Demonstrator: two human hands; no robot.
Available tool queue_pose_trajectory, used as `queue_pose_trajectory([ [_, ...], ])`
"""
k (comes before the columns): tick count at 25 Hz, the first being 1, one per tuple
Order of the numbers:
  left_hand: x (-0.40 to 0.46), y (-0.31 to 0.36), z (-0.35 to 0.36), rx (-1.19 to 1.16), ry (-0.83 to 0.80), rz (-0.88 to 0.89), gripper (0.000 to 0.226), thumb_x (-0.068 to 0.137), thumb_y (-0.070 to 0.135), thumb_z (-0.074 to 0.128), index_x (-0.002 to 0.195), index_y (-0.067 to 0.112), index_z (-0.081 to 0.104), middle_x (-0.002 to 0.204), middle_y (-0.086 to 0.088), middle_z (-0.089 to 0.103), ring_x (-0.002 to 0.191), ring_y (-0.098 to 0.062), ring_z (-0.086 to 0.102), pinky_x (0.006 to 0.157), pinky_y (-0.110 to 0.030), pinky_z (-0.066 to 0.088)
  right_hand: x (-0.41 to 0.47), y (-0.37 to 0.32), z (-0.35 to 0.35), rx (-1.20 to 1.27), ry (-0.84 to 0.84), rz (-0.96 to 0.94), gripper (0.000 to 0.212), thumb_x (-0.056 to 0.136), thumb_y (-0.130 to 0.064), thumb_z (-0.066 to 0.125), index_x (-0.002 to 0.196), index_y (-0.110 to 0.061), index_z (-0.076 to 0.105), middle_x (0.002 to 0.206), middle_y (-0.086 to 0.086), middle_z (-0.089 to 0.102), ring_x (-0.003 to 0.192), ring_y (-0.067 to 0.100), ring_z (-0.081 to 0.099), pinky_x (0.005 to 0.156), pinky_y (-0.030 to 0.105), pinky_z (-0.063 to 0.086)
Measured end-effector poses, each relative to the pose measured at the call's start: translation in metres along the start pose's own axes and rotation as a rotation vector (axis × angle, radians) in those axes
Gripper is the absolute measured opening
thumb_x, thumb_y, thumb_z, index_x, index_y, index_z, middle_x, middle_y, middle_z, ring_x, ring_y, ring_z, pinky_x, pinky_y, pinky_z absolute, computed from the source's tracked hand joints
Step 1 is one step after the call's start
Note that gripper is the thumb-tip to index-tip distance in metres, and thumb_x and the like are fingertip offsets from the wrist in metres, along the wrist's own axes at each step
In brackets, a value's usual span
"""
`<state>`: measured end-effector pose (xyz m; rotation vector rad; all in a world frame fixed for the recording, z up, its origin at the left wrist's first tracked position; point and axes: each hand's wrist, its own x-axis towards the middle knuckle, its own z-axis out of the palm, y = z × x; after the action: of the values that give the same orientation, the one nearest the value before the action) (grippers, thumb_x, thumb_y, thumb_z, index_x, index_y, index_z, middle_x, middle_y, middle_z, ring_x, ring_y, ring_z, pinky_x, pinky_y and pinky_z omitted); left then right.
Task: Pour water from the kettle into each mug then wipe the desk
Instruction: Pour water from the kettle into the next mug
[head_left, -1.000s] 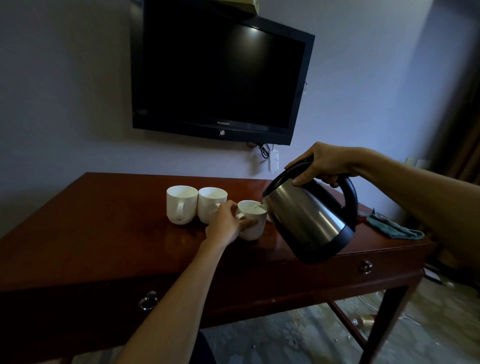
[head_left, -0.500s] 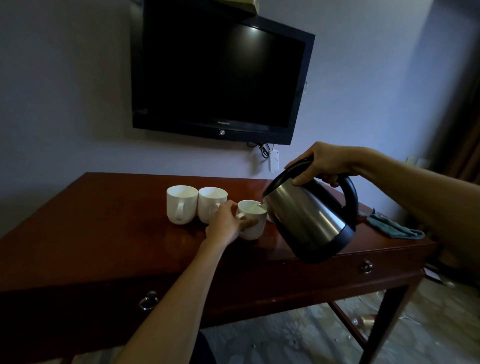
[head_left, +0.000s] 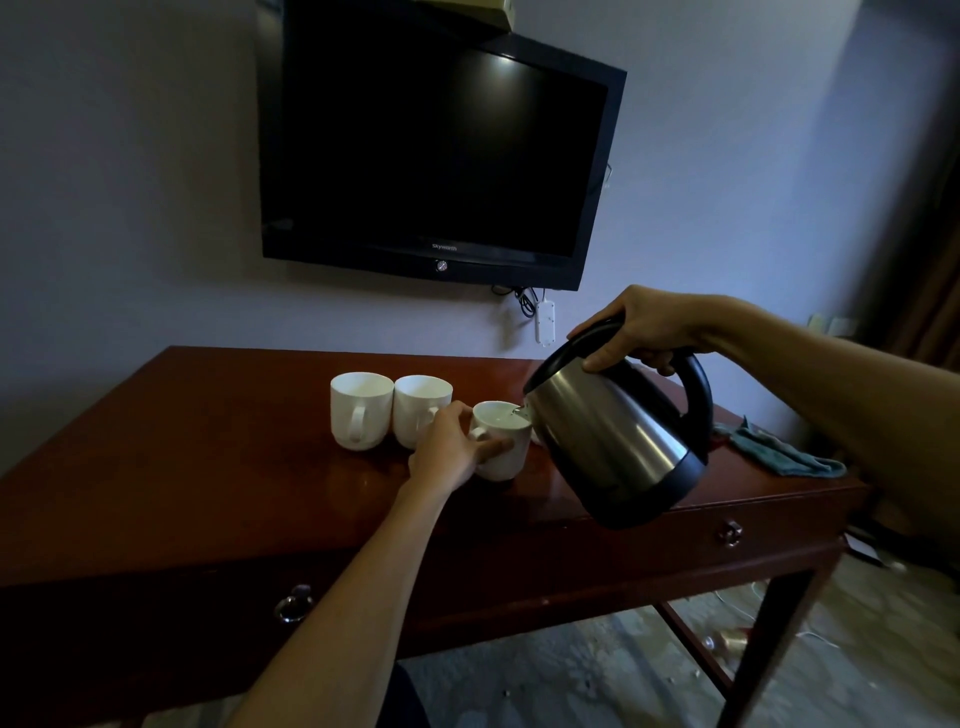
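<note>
Kettle (head_left: 618, 441) of brushed steel with a black base and black handle hangs in the air over the right part of the counter (head_left: 208, 457), tilted so its long axis leans from the base at lower right up to the lid at upper left, with the spout pointing left and down over the rim of the right mug (head_left: 506, 452). A thin stream of water runs from the spout into that mug. The right hand (head_left: 644, 327) grips the kettle at the top of the handle, fingers curled round it and the thumb lying along the lid edge. The left hand (head_left: 449, 449) holds the right mug from its near left side, thumb across the front of the wall and fingers wrapped about the handle side; the mug stands upright on the counter. Two more white mugs stand upright in a row to the left: the middle mug (head_left: 418, 408) just beside the hand, and the left mug (head_left: 361, 408) touching or nearly touching it, its handle turned toward the camera. A teal cloth (head_left: 774, 449) lies crumpled on the counter's right end, behind the kettle. A dark television (head_left: 431, 150) hangs on the wall above.
</note>
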<state>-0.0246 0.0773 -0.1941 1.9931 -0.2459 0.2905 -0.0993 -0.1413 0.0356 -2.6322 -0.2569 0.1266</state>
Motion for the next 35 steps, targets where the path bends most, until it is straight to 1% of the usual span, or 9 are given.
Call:
queue_pose_trajectory([
  [3, -0.002, 0.002, -0.001, -0.004, -0.009, -0.003, 0.056, 0.068, 0.05, 0.09, 0.109, 0.023, 0.061, 0.099, 0.005, 0.069, 0.098, -0.017, 0.066, 0.089, -0.049, 0.057, 0.0, -0.001, 0.0, 0.002, -0.001, 0.003, 0.043, 0.079, -0.018, 0.084, 0.121, -0.019, 0.073, 0.048, 0.0, 0.042, 0.043, 0.016, 0.033, 0.041, 0.026, 0.04],
  [6, -0.002, 0.002, -0.002, 0.007, -0.011, -0.011, 0.057, 0.066, 0.058, 0.088, 0.106, 0.027, 0.061, 0.098, 0.007, 0.069, 0.098, -0.017, 0.066, 0.088, -0.05, 0.058, 0.0, -0.001, 0.0, 0.009, -0.003, 0.008, 0.042, 0.08, -0.018, 0.084, 0.121, -0.02, 0.074, 0.047, -0.001, 0.041, 0.043, 0.016, 0.032, 0.041, 0.026, 0.039],
  [9, -0.003, 0.004, -0.002, 0.01, -0.012, -0.013, 0.057, 0.067, 0.057, 0.088, 0.107, 0.028, 0.06, 0.101, 0.007, 0.068, 0.102, -0.018, 0.065, 0.09, -0.051, 0.056, 0.0, -0.001, 0.0, 0.009, -0.01, 0.009, 0.043, 0.08, -0.019, 0.083, 0.122, -0.02, 0.073, 0.048, -0.001, 0.042, 0.043, 0.015, 0.033, 0.041, 0.026, 0.04],
  [15, -0.005, 0.005, -0.003, -0.005, -0.007, -0.007, 0.058, 0.066, 0.055, 0.089, 0.107, 0.026, 0.061, 0.098, 0.007, 0.069, 0.097, -0.017, 0.067, 0.089, -0.05, 0.056, -0.003, 0.005, 0.002, 0.056, 0.008, 0.016, 0.043, 0.08, -0.017, 0.084, 0.121, -0.019, 0.073, 0.047, -0.001, 0.037, 0.041, 0.016, 0.03, 0.041, 0.026, 0.038],
  [20, -0.008, 0.009, -0.004, -0.012, -0.016, -0.015, 0.059, 0.069, 0.048, 0.09, 0.113, 0.023, 0.06, 0.102, 0.004, 0.069, 0.099, -0.019, 0.066, 0.091, -0.05, 0.056, -0.006, 0.007, 0.004, 0.072, 0.016, 0.011, 0.041, 0.08, -0.015, 0.084, 0.119, -0.02, 0.074, 0.048, 0.001, 0.035, 0.041, 0.016, 0.029, 0.042, 0.027, 0.037],
  [25, -0.011, 0.011, -0.006, -0.002, -0.016, -0.03, 0.061, 0.069, 0.05, 0.089, 0.117, 0.025, 0.06, 0.106, 0.005, 0.069, 0.102, -0.018, 0.065, 0.093, -0.05, 0.055, -0.009, 0.017, 0.006, 0.105, 0.046, -0.006, 0.045, 0.078, -0.019, 0.085, 0.121, -0.023, 0.073, 0.051, 0.003, 0.036, 0.041, 0.015, 0.031, 0.041, 0.026, 0.038],
  [29, -0.013, 0.012, -0.007, 0.025, -0.014, -0.07, 0.061, 0.068, 0.059, 0.086, 0.116, 0.033, 0.058, 0.109, 0.01, 0.069, 0.107, -0.018, 0.065, 0.096, -0.052, 0.053, -0.012, 0.024, 0.009, 0.098, 0.085, -0.07, 0.045, 0.078, -0.019, 0.084, 0.122, -0.025, 0.073, 0.054, 0.003, 0.049, 0.041, 0.013, 0.036, 0.04, 0.026, 0.038],
  [32, -0.016, 0.019, -0.005, 0.056, 0.017, -0.07, 0.059, 0.075, 0.05, 0.085, 0.122, 0.027, 0.057, 0.112, 0.008, 0.066, 0.109, -0.016, 0.061, 0.096, -0.046, 0.05, -0.016, 0.036, 0.012, 0.182, 0.146, -0.106, 0.045, 0.081, -0.017, 0.082, 0.124, -0.026, 0.071, 0.059, 0.003, 0.058, 0.042, 0.013, 0.039, 0.039, 0.025, 0.038],
  [35, -0.019, 0.025, 0.002, 0.098, 0.056, -0.077, 0.055, 0.08, 0.048, 0.082, 0.122, 0.022, 0.057, 0.111, 0.007, 0.063, 0.103, -0.014, 0.055, 0.083, -0.037, 0.042, -0.024, 0.067, 0.026, 0.402, 0.287, -0.072, 0.048, 0.079, -0.015, 0.083, 0.124, -0.025, 0.071, 0.05, 0.001, 0.044, 0.041, 0.016, 0.031, 0.04, 0.025, 0.03],
])
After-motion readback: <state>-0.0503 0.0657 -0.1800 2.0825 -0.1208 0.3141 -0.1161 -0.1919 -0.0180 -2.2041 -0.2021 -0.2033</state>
